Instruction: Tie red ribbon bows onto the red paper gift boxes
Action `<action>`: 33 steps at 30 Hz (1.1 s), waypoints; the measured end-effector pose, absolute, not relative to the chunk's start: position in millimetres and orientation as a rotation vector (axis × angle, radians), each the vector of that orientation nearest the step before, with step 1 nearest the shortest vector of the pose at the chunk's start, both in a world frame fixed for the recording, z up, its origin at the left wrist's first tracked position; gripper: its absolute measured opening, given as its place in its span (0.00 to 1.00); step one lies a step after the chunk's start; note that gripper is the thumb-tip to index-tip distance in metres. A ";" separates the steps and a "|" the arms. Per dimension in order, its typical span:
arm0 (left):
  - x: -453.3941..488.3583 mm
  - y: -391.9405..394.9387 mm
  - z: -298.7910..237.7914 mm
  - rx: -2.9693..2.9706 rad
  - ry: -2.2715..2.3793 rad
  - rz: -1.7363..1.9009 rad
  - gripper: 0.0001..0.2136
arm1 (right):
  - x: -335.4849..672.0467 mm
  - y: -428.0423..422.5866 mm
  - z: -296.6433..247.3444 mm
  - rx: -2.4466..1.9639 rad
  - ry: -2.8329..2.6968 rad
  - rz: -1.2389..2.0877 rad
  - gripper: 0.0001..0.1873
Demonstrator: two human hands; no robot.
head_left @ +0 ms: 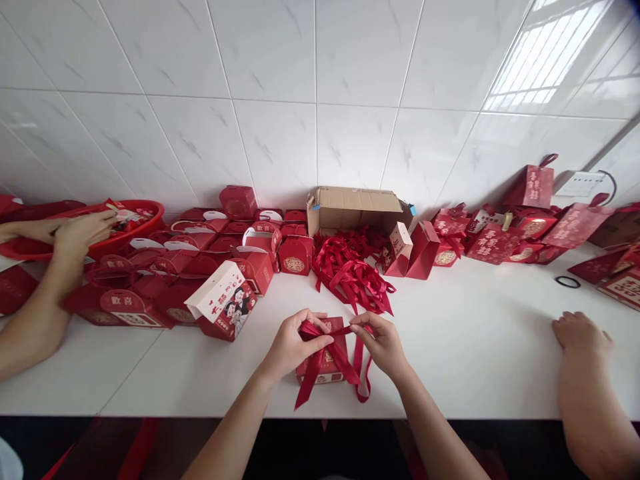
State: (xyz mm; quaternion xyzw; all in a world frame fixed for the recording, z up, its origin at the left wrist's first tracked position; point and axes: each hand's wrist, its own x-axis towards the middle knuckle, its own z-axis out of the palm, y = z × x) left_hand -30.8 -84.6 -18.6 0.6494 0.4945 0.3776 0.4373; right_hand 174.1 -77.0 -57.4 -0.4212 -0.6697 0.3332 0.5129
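A small red gift box (327, 363) stands on the white table (450, 360) right in front of me. A red ribbon (345, 363) runs across its top and hangs down its front. My left hand (295, 343) pinches a loop of this ribbon at the box's left top. My right hand (383, 343) pinches the other part of the ribbon at the right top. Both hands are closed on the ribbon, close together above the box.
A heap of red ribbons (353, 270) spills from an open cardboard box (355, 208) by the wall. Several red gift boxes (200, 267) crowd the left; more red boxes and bags (520, 230) lie right. Another person's hands (75, 233) reach a red basin (133, 230); a third person's hand (580, 333) rests right.
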 end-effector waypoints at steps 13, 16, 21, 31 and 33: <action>-28.0 -86.3 -20.4 1.670 1.218 0.952 0.06 | 172.7 -74.8 -50.4 -1.047 -1.698 0.791 0.12; -28.3 -86.4 -22.8 1.655 1.202 0.970 0.07 | 172.3 -74.1 -51.2 -1.050 -1.673 0.763 0.12; -28.6 -87.9 -26.5 1.621 1.178 1.008 0.08 | 173.5 -74.0 -54.1 -1.070 -1.638 0.740 0.13; -31.9 -86.4 -24.7 1.585 1.159 1.026 0.09 | 184.5 -75.4 -57.4 -1.019 -1.712 0.901 0.15; -32.8 -86.3 -23.9 1.554 1.110 1.054 0.09 | 194.1 -75.4 -61.9 -0.894 -1.796 1.041 0.30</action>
